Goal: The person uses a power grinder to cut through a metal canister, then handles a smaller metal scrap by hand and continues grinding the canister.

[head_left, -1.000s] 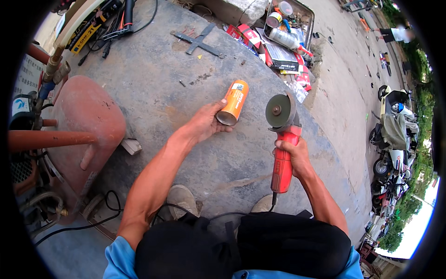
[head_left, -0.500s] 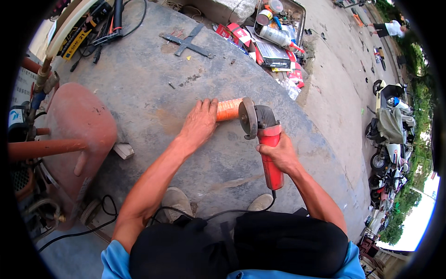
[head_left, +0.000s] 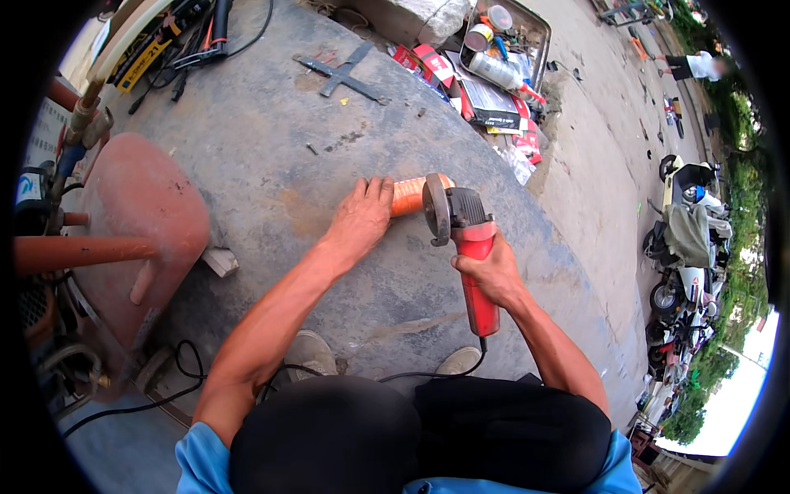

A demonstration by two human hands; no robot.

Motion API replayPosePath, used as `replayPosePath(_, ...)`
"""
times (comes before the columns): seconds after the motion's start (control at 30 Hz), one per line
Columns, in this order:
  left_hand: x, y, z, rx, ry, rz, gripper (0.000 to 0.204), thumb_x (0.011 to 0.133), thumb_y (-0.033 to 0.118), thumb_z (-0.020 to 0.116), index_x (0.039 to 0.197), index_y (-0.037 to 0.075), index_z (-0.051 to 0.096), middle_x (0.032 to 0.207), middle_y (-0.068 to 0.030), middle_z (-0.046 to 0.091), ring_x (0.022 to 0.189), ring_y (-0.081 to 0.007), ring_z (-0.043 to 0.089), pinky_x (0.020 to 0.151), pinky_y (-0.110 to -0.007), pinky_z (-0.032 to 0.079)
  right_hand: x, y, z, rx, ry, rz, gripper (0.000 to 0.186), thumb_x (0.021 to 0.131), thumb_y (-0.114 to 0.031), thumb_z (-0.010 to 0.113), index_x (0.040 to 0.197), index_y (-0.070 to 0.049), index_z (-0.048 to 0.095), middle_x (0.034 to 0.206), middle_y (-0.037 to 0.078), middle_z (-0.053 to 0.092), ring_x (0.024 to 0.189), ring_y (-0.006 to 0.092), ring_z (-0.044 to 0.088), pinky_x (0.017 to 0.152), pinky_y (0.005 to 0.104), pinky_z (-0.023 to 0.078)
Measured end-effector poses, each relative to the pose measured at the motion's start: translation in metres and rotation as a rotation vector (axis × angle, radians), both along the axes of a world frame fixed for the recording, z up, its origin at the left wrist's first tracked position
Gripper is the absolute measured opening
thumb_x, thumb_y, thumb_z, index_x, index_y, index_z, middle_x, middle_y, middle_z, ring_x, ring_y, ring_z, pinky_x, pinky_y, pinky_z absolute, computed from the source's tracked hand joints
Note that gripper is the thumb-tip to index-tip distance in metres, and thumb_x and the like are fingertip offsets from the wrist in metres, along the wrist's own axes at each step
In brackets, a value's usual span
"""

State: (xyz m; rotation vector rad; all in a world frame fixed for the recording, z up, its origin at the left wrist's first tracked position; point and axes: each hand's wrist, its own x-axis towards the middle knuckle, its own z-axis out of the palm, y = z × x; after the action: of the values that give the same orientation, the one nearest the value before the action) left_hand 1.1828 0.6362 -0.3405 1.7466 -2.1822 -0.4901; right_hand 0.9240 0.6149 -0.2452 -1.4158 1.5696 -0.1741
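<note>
Under the left hand [head_left: 360,221] lies an orange cylinder [head_left: 415,194], on its side on the grey concrete surface [head_left: 271,165]; the palm and fingers press flat over its near end, so only the far part of the cylinder shows beyond the fingertips. Just to the right of that hand, the grinding disc [head_left: 435,209] of a red angle grinder [head_left: 471,263] stands on edge against the cylinder, touching or nearly touching it; which one cannot be told from this view. The right hand [head_left: 492,276] is wrapped closed around the grinder's red body, with the tool's rear end pointing back toward the person and a black cable [head_left: 411,375] running from it past a shoe [head_left: 457,360]. Left of the left forearm sits a rust-red tank [head_left: 140,214] with a pipe [head_left: 82,251] sticking out of it. Well beyond both hands, a dark metal cross [head_left: 344,76] lies flat on the surface, and farther to the right a metal tray [head_left: 536,33] holds cans and a bottle among scattered packages. Far to the right of the right hand, parked motorbikes [head_left: 687,239] stand along the road.
</note>
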Motion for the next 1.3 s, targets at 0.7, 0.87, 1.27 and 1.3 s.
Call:
replayPosePath(0.7,-0.003,0.0,-0.006,-0.094,-0.011,0.0,0.052,0.089,0.004,0.059,0.137,-0.01,0.049,0.122,-0.0202,0.057,0.108,-0.0344,0.057,0.094,-0.041,0.055,-0.001,0.001,-0.002,-0.017,0.04,0.029,0.066,0.074,-0.023,0.081,0.127,0.004,0.051,0.109,0.016,0.068,0.098,0.0267,0.069,0.087,0.0402,0.057)
replayPosePath(0.87,-0.002,0.001,-0.008,-0.09,-0.007,0.0,0.053,0.088,0.004,0.06,0.138,-0.01,0.048,0.123,-0.0203,0.056,0.108,-0.0346,0.057,0.093,-0.041,0.055,0.001,0.0,-0.004,-0.005,0.056,0.032,0.067,0.074,-0.023,0.081,0.127,0.004,0.051,0.109,0.016,0.068,0.098,0.0273,0.069,0.088,0.0403,0.056)
replayPosePath(1.27,-0.003,0.0,-0.009,-0.086,-0.003,0.005,0.052,0.088,0.004,0.059,0.137,-0.01,0.049,0.12,-0.0199,0.056,0.108,-0.0341,0.057,0.093,-0.041,0.056,0.0,0.0,-0.009,-0.039,0.058,0.048,0.066,0.074,-0.023,0.08,0.127,0.004,0.051,0.11,0.017,0.069,0.099,0.0278,0.07,0.088,0.0407,0.057)
replayPosePath(1.3,-0.003,0.0,-0.009,-0.086,-0.003,0.005,0.052,0.088,0.004,0.059,0.137,-0.01,0.049,0.12,-0.0199,0.056,0.108,-0.0341,0.057,0.093,-0.041,0.056,0.0,-0.001,-0.009,-0.035,0.051,0.045,0.066,0.074,-0.023,0.08,0.127,0.004,0.051,0.109,0.017,0.069,0.099,0.0276,0.07,0.088,0.0405,0.057)
